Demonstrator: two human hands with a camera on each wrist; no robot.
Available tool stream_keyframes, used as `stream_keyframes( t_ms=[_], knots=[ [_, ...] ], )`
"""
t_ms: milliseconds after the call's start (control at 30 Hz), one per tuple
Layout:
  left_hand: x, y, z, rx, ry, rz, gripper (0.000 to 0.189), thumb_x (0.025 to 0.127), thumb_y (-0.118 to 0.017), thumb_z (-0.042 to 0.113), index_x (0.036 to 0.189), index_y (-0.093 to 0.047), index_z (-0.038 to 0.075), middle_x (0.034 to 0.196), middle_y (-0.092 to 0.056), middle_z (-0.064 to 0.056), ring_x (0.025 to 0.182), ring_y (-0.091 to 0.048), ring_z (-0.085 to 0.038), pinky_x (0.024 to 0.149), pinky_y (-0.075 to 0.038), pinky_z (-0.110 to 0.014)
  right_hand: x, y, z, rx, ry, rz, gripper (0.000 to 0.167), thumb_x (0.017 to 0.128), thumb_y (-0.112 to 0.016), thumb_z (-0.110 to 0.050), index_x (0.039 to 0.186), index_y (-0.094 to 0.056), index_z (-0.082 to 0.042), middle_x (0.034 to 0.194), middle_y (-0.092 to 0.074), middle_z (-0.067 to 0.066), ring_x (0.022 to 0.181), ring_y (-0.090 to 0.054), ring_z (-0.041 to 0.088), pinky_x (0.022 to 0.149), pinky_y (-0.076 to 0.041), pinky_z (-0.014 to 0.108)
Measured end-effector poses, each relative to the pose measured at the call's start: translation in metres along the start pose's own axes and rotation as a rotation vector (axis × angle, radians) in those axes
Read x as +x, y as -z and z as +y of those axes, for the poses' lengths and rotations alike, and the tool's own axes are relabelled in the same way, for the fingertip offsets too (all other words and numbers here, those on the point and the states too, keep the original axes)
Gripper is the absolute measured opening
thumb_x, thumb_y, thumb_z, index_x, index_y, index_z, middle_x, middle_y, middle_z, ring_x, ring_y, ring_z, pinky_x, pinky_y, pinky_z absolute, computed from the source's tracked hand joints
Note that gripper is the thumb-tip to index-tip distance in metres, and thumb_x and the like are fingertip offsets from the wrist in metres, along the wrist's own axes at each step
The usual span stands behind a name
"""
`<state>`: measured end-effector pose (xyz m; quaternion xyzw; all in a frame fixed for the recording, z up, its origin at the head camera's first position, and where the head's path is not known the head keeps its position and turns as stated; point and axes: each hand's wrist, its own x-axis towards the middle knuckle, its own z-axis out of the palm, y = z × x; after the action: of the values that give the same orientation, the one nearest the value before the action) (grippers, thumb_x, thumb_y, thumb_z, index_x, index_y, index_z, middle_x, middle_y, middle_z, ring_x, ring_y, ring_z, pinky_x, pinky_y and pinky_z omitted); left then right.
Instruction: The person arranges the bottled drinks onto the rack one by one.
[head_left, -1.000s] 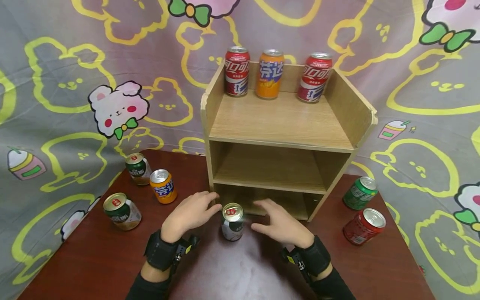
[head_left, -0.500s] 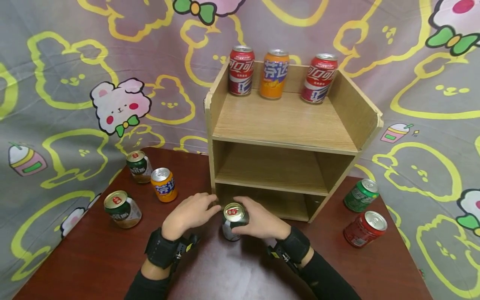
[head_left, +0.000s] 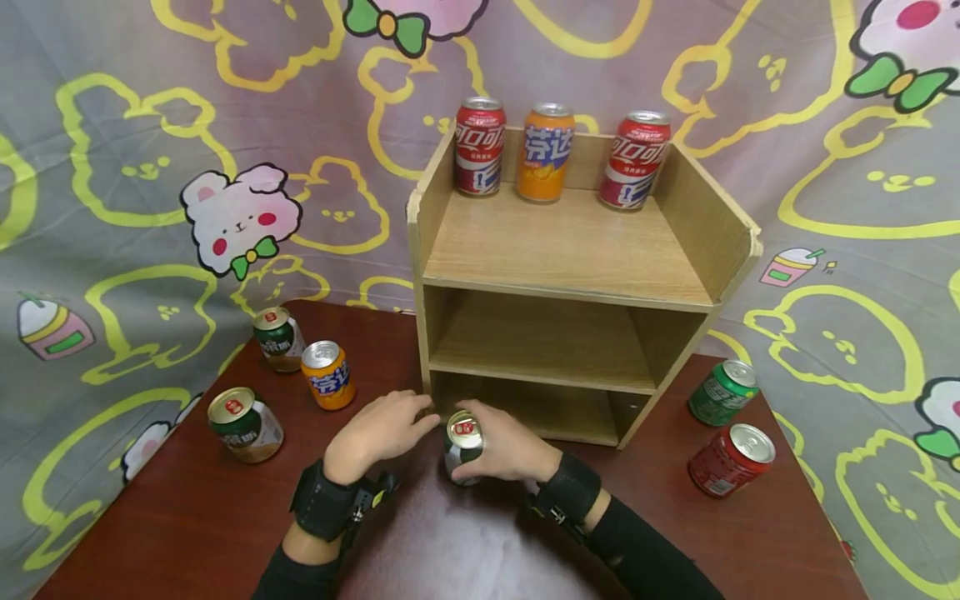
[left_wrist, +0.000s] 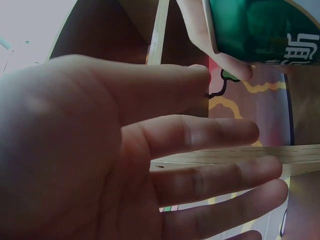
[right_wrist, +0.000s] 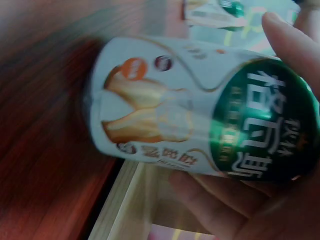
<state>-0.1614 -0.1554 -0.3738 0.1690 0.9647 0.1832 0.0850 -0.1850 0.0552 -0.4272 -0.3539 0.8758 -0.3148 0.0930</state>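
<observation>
My right hand (head_left: 506, 446) curves around a small green-and-white drink can (head_left: 461, 448) with a gold top, thumb at the near side and fingers at the far side. The can is upright in front of the shelf unit's bottom opening. In the right wrist view the can (right_wrist: 165, 110) shows its white label and green panel, with fingers (right_wrist: 210, 205) along one side. Just left of it hovers my left hand (head_left: 382, 429), holding nothing. Its fingers (left_wrist: 200, 185) look straight and spread in the left wrist view, near the can's green side (left_wrist: 250, 30).
A wooden shelf unit (head_left: 562, 293) stands behind, with two red cola cans (head_left: 480, 150) and an orange soda can (head_left: 544, 154) on top. Two green-and-white cans (head_left: 246, 427) and an orange can (head_left: 327, 377) stand left; a green can (head_left: 723, 393) and red can (head_left: 731, 461) right.
My right hand has moved left from beside the green-and-white can and now grips it. The left hand has stayed nearly where it was. The head view has shifted slightly.
</observation>
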Motion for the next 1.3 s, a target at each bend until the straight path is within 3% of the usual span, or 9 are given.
stream_keyframes(
  t_ms=[300, 633, 1067, 1300],
  knots=[
    [0.0, -0.003, -0.003, -0.021, 0.003, 0.006, 0.041, 0.095, -0.057, 0.03, 0.123, -0.06, 0.0, 0.119, -0.06, -0.017, 0.112, -0.055, -0.032, 0.093, -0.044, -0.049, 0.001, -0.002, -0.001, -0.058, 0.066, 0.049, 0.07, 0.066, -0.086, -0.035, 0.12, -0.05, -0.009, 0.096, -0.057, -0.006, 0.081, -0.057, 0.005, 0.067, -0.048, 0.019],
    [-0.003, 0.002, -0.008, -0.045, 0.041, -0.014, 0.041, 0.095, -0.056, 0.03, 0.124, -0.06, 0.002, 0.12, -0.059, -0.016, 0.112, -0.055, -0.033, 0.092, -0.044, -0.05, -0.001, 0.0, -0.005, -0.088, 0.099, 0.07, 0.064, 0.065, -0.084, -0.036, 0.114, -0.052, -0.01, 0.089, -0.056, -0.009, 0.074, -0.056, 0.003, 0.061, -0.046, 0.016],
    [-0.002, 0.005, -0.008, -0.031, 0.048, -0.015, 0.044, 0.095, -0.056, 0.031, 0.126, -0.059, 0.001, 0.122, -0.059, -0.017, 0.114, -0.054, -0.034, 0.093, -0.043, -0.051, -0.008, 0.028, -0.016, -0.113, 0.131, 0.103, 0.064, 0.063, -0.083, -0.039, 0.111, -0.053, -0.011, 0.088, -0.057, -0.01, 0.073, -0.056, 0.001, 0.06, -0.047, 0.015],
    [0.0, 0.003, -0.007, -0.026, 0.049, -0.016, 0.044, 0.095, -0.056, 0.032, 0.126, -0.058, 0.001, 0.122, -0.058, -0.017, 0.114, -0.054, -0.033, 0.095, -0.042, -0.051, -0.018, 0.059, -0.03, -0.068, 0.113, 0.084, 0.063, 0.065, -0.084, -0.037, 0.113, -0.053, -0.011, 0.09, -0.059, -0.01, 0.076, -0.058, 0.002, 0.061, -0.05, 0.019]
  ],
)
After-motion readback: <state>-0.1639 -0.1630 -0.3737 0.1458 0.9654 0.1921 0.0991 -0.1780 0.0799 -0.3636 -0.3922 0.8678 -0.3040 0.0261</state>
